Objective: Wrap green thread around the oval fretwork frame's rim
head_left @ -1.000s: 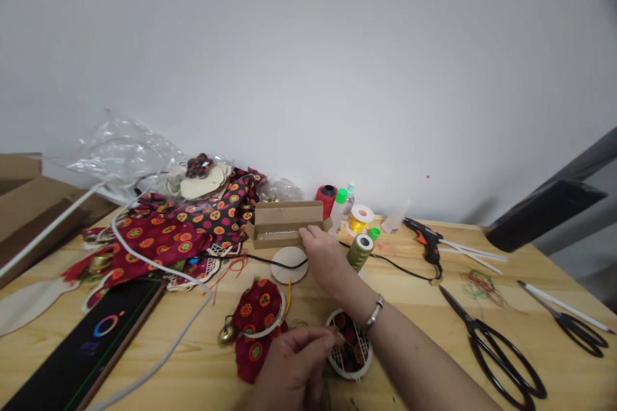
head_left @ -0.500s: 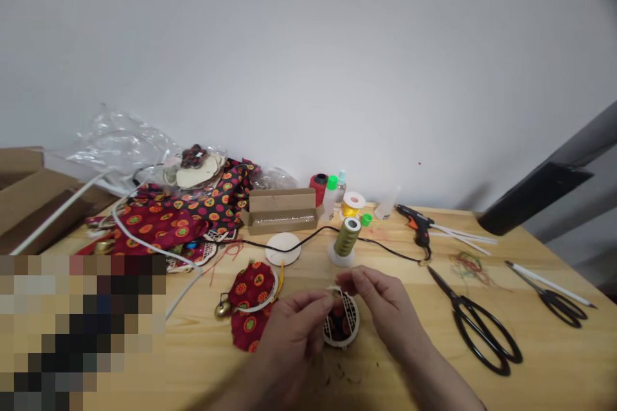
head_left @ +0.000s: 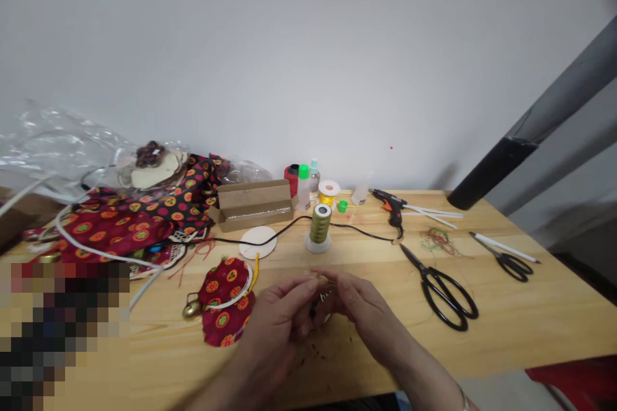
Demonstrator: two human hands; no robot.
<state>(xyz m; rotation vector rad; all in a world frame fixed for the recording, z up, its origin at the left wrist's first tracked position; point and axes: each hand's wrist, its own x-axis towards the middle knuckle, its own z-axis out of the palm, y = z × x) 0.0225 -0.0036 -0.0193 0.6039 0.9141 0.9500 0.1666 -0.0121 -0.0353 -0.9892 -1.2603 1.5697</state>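
My left hand (head_left: 284,311) and my right hand (head_left: 366,311) meet low in the middle, over the wooden table. Between them is a small round fabric piece (head_left: 324,299) with a white rim and dark-and-white pattern, mostly covered by my fingers. The left fingers are closed at its edge. Thumb and fingers of the right are pinched together beside the left fingertips; what they grip is too small to make out. Left of my hands lies a red flowered fabric piece (head_left: 224,285) with a white curved edge, a yellow cord (head_left: 255,274) and a brass bell (head_left: 193,307).
Beyond my hands stands an olive thread spool (head_left: 320,226). Large black scissors (head_left: 436,289), smaller scissors (head_left: 506,261) and a glue gun (head_left: 389,205) lie right. An open cardboard box (head_left: 255,205), white disc (head_left: 259,242) and fabric pile (head_left: 125,218) are left. A black cord (head_left: 284,231) crosses behind.
My hands have drawn closer together and now cover most of the round piece, which showed plainly before. The view has swung right, so the table's things sit farther left.
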